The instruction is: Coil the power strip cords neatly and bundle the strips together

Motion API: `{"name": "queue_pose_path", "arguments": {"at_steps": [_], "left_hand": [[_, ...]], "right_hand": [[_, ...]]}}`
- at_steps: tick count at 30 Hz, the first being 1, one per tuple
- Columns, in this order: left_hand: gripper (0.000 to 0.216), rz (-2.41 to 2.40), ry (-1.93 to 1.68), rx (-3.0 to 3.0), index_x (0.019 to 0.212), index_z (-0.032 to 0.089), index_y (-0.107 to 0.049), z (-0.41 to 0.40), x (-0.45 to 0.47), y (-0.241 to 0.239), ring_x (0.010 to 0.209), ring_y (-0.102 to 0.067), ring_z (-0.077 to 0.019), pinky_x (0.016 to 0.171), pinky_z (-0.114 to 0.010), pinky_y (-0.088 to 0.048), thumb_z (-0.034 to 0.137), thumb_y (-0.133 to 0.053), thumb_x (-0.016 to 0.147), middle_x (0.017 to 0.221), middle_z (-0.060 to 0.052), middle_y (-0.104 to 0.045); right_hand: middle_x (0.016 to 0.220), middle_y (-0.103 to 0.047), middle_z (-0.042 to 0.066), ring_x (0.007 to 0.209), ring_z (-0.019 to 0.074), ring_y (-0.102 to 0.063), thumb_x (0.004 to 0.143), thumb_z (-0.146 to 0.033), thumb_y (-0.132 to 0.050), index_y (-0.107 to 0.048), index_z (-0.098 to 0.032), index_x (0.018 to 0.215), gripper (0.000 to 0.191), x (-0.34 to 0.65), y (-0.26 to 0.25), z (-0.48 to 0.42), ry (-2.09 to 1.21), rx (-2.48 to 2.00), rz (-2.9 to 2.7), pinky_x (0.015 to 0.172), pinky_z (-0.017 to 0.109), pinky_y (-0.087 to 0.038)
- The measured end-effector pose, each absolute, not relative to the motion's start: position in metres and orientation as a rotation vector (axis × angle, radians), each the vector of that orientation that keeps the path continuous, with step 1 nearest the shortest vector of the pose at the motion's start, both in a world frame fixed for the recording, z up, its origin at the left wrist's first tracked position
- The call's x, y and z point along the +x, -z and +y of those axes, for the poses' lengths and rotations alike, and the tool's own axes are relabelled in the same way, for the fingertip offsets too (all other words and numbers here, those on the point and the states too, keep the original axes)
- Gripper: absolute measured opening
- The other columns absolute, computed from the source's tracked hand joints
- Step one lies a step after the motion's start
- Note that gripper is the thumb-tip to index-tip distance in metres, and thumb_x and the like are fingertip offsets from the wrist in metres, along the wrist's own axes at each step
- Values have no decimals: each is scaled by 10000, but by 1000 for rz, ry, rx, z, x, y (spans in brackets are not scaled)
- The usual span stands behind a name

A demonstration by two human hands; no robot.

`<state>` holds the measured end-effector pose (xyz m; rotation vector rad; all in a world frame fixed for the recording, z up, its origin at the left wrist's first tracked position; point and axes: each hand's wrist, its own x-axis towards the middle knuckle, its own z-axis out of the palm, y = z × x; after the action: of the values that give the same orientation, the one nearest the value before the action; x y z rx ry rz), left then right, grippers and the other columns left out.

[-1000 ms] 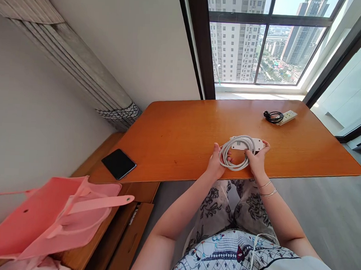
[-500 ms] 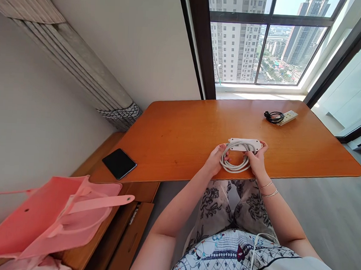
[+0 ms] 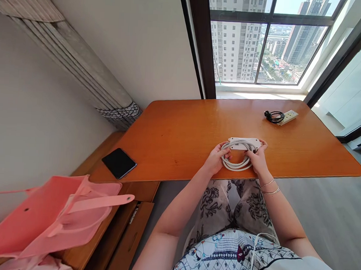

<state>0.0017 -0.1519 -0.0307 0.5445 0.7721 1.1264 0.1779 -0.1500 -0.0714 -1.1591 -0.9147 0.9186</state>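
Right now both forearms stretch forward over the near edge of the worktop (image 3: pixel 171 130). The left hand (image 3: pixel 216 158) grips one side of a coiled white cable (image 3: pixel 235 167); the right hand (image 3: pixel 258 156) clasps the other side and the end of its white power strip (image 3: pixel 238 146). I can't tell whether they touch the wood. Farther back sits a cream power strip (image 3: pixel 289 116) beside bundled black cable (image 3: pixel 275 117); well left, a dark tablet (image 3: pixel 119 164) lies near a pink bag (image 3: pixel 52 213).

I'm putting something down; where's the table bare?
The table is bare between the tablet and left hand, back to the far edge, and right of the right hand, nearer than the cream power strip. Crowded: the white cord in both hands; the black cord by that strip.
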Motion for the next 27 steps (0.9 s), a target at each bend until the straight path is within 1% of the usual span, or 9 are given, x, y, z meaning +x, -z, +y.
{"name": "queue_pose_path", "arguments": {"at_steps": [4,12,14,16,18,20,22,24,27], "left_hand": [[530,877,-1128,697,1043,183,-563,-144,-1,41,484,-539,-80,606,-274,-538,218,-896,632,664,78,-604],[390,1122,-1030,1025,1023,180,-604,-129,0,62,503,-646,-139,507,-259,-451,341,-836,755,789,15,-675],[375,1172,-1004,1155,1019,169,-628,-124,2,63,610,-685,-161,582,-274,-501,348,-830,759,875,-33,-709],[425,1188,-993,1281,1054,156,-655,-119,5,64,815,-723,-210,748,-318,-561,353,-849,732,1027,-97,-732],[556,1142,-1005,1358,1162,157,-651,-116,6,65,1064,-698,-273,930,-387,-558,368,-874,698,1241,-153,-695],[650,1072,-1021,1383,1261,176,-613,-115,6,68,1218,-640,-309,1022,-445,-531,396,-867,705,1400,-176,-617],[618,1038,-1039,1388,1271,183,-603,-115,3,72,1239,-630,-305,1051,-472,-518,400,-836,741,1437,-180,-585],[522,1039,-1057,1381,1223,177,-623,-115,0,76,1166,-667,-282,1056,-486,-514,377,-801,775,1400,-171,-604],[403,1050,-1060,1387,1146,175,-657,-114,-3,80,1054,-698,-248,1029,-485,-526,330,-771,792,1319,-145,-651]], "right_hand": [[1049,-561,-25,896,152,-571,584,-191,-729,-335,-273,1163,705,181,73,-151,-930,-1203,-955,865,274,-463],[997,-599,-31,868,151,-582,615,-288,-808,-408,-265,1211,718,191,72,-146,-983,-1217,-1012,842,287,-513],[985,-597,-35,857,146,-591,589,-312,-829,-411,-269,1182,727,198,68,-141,-1035,-1210,-971,788,266,-528],[975,-601,-40,815,145,-612,554,-318,-847,-398,-276,1149,747,209,63,-137,-1104,-1206,-914,707,252,-538],[950,-608,-46,753,146,-632,517,-309,-865,-381,-283,1127,779,227,57,-132,-1146,-1214,-860,629,247,-547],[915,-612,-52,681,146,-640,481,-282,-877,-366,-287,1114,814,253,51,-128,-1129,-1248,-812,569,251,-558],[886,-610,-55,605,139,-625,458,-239,-875,-359,-288,1113,835,284,44,-124,-1066,-1319,-757,500,256,-559],[853,-597,-55,543,136,-593,464,-191,-856,-365,-286,1105,813,318,39,-121,-996,-1422,-699,415,257,-533],[856,-584,-45,542,128,-588,501,-126,-823,-384,-283,1084,746,365,34,-118,-871,-1513,-635,393,244,-525]]}}
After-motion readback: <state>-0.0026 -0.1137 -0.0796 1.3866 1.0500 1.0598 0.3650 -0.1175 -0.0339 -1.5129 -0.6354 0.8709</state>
